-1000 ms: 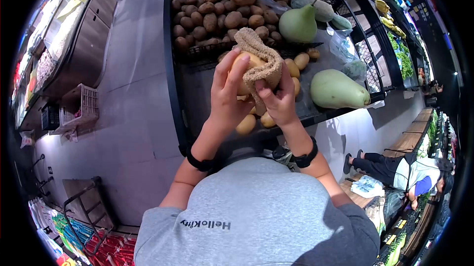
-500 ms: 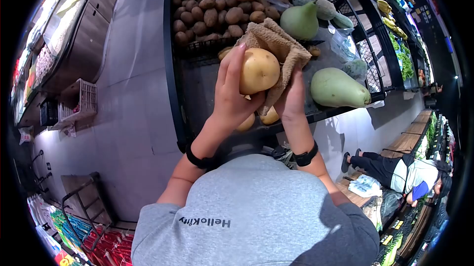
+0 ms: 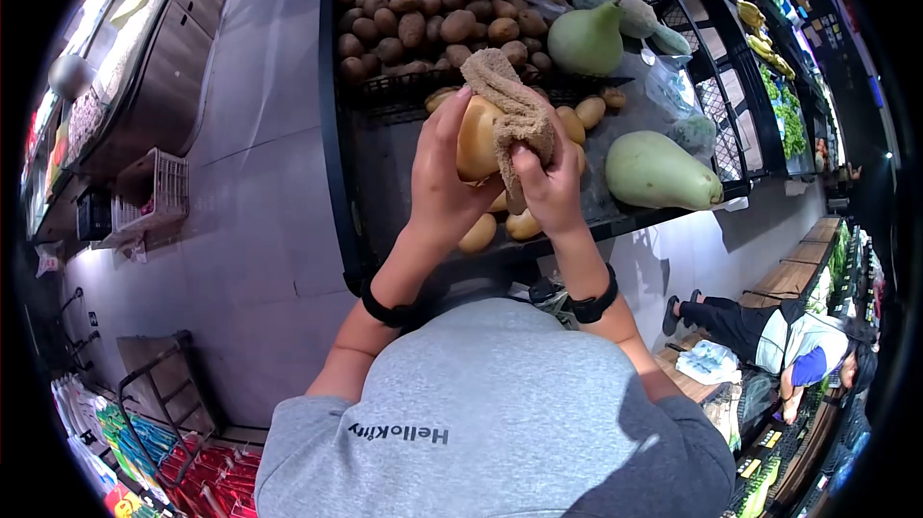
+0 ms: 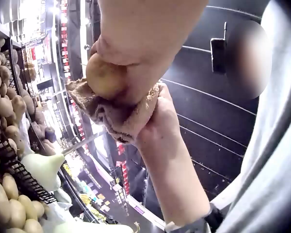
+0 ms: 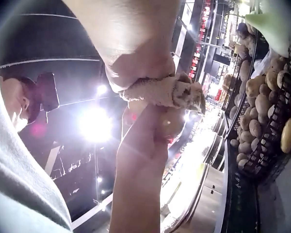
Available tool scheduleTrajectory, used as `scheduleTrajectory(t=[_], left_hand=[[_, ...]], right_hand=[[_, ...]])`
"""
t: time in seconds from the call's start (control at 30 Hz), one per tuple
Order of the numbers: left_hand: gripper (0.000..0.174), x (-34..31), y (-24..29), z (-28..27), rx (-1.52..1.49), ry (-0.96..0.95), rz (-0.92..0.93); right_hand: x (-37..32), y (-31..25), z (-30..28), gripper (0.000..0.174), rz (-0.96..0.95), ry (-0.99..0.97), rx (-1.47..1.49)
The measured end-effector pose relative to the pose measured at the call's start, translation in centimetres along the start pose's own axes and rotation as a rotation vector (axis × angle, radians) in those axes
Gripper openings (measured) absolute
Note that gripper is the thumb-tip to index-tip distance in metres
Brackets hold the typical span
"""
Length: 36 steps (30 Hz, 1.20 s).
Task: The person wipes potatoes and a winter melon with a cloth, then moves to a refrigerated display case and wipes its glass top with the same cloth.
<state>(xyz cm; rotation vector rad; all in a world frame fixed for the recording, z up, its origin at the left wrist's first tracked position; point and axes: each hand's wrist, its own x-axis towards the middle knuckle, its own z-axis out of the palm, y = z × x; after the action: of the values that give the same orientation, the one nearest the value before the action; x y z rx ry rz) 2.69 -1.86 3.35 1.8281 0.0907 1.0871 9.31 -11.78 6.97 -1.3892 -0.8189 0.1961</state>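
A large yellow potato point(image 3: 477, 140) is in my left hand point(image 3: 440, 186), the fingers wrapped round its outer side. My right hand point(image 3: 551, 193) grips a tan terry cloth point(image 3: 519, 114), bunched against the potato's right side, with the thumb pressed into its folds. Both hands are raised above the front of the black produce stand. In the left wrist view the potato point(image 4: 105, 80) bulges out beside the folded cloth point(image 4: 121, 119). The right wrist view shows the cloth point(image 5: 157, 92) lying across the potato's top, partly covering it.
Smooth yellow potatoes point(image 3: 478, 233) lie on the stand under the hands. Behind a low black mesh divider point(image 3: 399, 95) are piled brown potatoes point(image 3: 411, 29). Pale green gourds point(image 3: 661, 172) sit to the right. Another person point(image 3: 793, 343) bends over a shelf at far right.
Half a second ago the cloth was spread open to the right and the potato's face was bare. Now the right hand has brought it back, bunched, over the potato's right side.
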Motion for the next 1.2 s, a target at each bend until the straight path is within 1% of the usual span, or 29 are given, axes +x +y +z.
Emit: scheduleTrajectory(t=[0.13,0.2,0.23,0.27,0.33,0.37,0.43,0.47,0.53,0.57,0.6,0.63,0.67,0.73,0.77,0.83,0.87,0.93,0.97,1.0,1.03,1.07,1.1,1.13,1.2], left_hand=[[0.089,-0.1,0.2,-0.5,0.027,-0.065,-0.063],[0.091,0.2,0.5,-0.6,0.029,-0.084,-0.079],[0.092,0.3,0.7,-0.7,0.016,-0.082,-0.075],[0.093,0.4,0.8,-0.8,0.003,-0.081,-0.071],[0.095,0.4,0.6,-0.7,0.001,-0.081,-0.078],[0.093,0.5,0.6,-0.7,0.003,-0.079,-0.068],[0.092,0.5,0.6,-0.5,0.009,-0.074,-0.06],[0.089,0.6,0.6,-0.4,0.024,-0.061,-0.041],[0.086,0.6,0.6,-0.4,0.04,-0.046,-0.023],[0.085,0.6,0.5,-0.4,0.102,-0.044,0.026],[0.083,0.7,0.5,-0.4,0.162,-0.042,0.076],[0.083,0.7,0.4,-0.4,0.159,-0.042,0.078],[0.082,0.8,0.3,-0.4,0.166,-0.037,0.113],[0.081,0.9,0.2,-0.5,0.168,-0.03,0.149],[0.079,0.8,0.2,-0.5,0.168,-0.044,0.141],[0.078,0.8,0.2,-0.6,0.166,-0.054,0.134],[0.078,0.8,0.3,-0.7,0.157,-0.067,0.119],[0.077,0.7,0.3,-0.8,0.149,-0.083,0.102],[0.078,0.7,0.4,-0.8,0.103,-0.083,0.095],[0.079,0.7,0.4,-0.9,0.056,-0.083,0.089],[0.079,0.5,0.4,-0.9,0.057,-0.083,0.088],[0.08,0.3,0.3,-0.8,-0.023,-0.114,0.045],[0.082,0.2,0.4,-0.9,-0.101,-0.145,0.003],[0.082,0.2,0.6,-0.9,-0.098,-0.15,0.006],[0.086,0.5,1.2,-0.9,-0.256,-0.207,-0.014]], right_hand=[[-0.6,0.4,-0.4,0.039,0.049,0.019,-0.067],[-1.0,0.7,-0.8,0.032,0.057,0.08,0.045],[-1.0,0.6,-0.8,0.03,0.037,0.093,0.047],[-1.1,0.7,-0.8,0.03,0.035,0.096,0.042],[-1.6,1.2,-0.8,0.031,0.13,0.124,0.216],[-1.7,1.3,-0.8,0.031,0.132,0.124,0.217],[-1.8,1.3,-0.7,0.037,0.213,0.116,0.381],[-1.7,1.1,-0.6,0.037,0.214,0.113,0.383],[-1.5,0.2,-0.1,0.044,0.125,0.053,0.159],[-1.4,0.6,-0.1,0.044,0.125,0.052,0.158],[-1.1,1.1,0.0,0.047,-0.019,0.02,-0.037],[-0.9,1.3,0.0,0.049,-0.163,-0.012,-0.233],[-1.1,1.2,0.2,0.049,-0.165,-0.01,-0.236],[-1.2,0.5,0.8,0.047,0.018,0.068,-0.025],[-1.3,0.5,0.7,0.047,0.016,0.068,-0.029],[-1.4,0.8,0.4,0.038,0.056,0.075,-0.043],[-1.4,0.9,0.3,0.038,0.054,0.073,-0.044],[-1.5,1.2,0.0,0.031,0.038,0.178,-0.08],[-1.6,1.4,-0.3,0.029,0.126,0.235,-0.042],[-1.5,1.6,-0.5,0.029,0.127,0.235,-0.042],[-1.5,1.8,-0.7,0.031,0.234,0.256,0.072],[-1.5,1.9,-0.9,0.034,0.341,0.277,0.187],[-1.6,1.9,-0.9,0.043,0.257,0.146,0.277],[-1.8,1.6,-0.7,0.043,0.255,0.15,0.282],[-1.9,0.8,-0.4,0.056,0.597,0.072,0.471]])
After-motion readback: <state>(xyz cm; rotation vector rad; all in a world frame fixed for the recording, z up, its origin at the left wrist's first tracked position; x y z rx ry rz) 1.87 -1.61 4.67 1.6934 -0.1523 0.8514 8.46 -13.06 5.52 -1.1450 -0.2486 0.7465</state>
